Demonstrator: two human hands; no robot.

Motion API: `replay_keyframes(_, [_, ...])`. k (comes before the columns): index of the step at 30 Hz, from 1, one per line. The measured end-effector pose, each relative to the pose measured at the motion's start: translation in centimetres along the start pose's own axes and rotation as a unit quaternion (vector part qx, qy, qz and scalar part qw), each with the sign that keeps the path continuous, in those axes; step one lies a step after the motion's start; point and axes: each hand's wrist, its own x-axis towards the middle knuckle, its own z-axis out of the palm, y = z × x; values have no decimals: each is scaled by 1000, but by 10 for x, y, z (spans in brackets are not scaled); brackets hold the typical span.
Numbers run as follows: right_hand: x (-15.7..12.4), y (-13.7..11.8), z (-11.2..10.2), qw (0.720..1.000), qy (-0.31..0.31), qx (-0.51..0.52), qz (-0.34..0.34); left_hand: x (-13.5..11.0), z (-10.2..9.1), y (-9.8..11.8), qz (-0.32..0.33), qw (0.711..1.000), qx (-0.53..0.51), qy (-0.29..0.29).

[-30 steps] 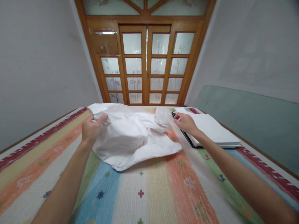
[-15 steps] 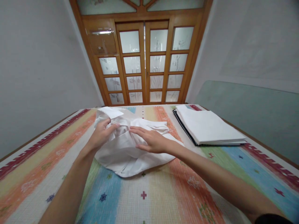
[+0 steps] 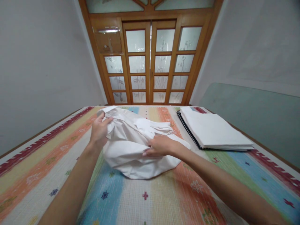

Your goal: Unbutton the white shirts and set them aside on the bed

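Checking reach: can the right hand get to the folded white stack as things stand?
Probably yes. The right hand lies on the crumpled white cloth; the folded white stack sits just to its right, with only bare striped mat between.
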Motion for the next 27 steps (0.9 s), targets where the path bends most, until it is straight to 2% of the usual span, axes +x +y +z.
replay_keyframes(2, [-7, 10, -4, 999, 22, 19, 27, 4, -3, 0, 16, 999, -15, 36])
replay_keyframes(4, [-14, 24, -9, 994, 69, 43, 66, 7, -7, 0, 39, 996, -23, 74])
replay_keyframes(6, [-22, 38, -12, 985, 99, 46, 132, 10, -10, 1, 55, 993, -24, 105])
replay_keyframes(8, [-30, 47, -13, 976, 73, 19, 203, 12, -12, 2, 54, 992, -18, 116])
replay_keyframes(10, [-38, 49, -11, 974, -15, -19, 225, 11, -12, 4, 43, 994, -4, 100])
replay_keyframes(12, [-44, 43, -7, 977, -104, -35, 185, 8, -10, 6, 32, 997, 21, 61])
replay_keyframes(14, [-47, 35, -5, 987, -111, -23, 114, 1, -6, 9, 28, 997, 66, -5])
replay_keyframes(16, [-48, 27, -6, 998, -34, 9, 53, -8, -1, 12, 35, 985, 132, -103])
replay_keyframes(18, [-45, 19, -10, 995, 74, 60, 19, -19, 6, 14, 66, 951, 217, -209])
replay_keyframes(20, [-39, 11, -16, 976, 174, 128, -4, -32, 13, 13, 107, 902, 299, -292])
replay_keyframes(22, [-33, 4, -19, 948, 246, 197, -34, -46, 21, 9, 137, 855, 355, -352])
replay_keyframes(24, [-27, -1, -19, 926, 282, 245, -50, -57, 26, 2, 144, 820, 383, -400])
replay_keyframes(27, [-20, -3, -13, 921, 288, 260, -40, -68, 31, -7, 135, 797, 407, -426])
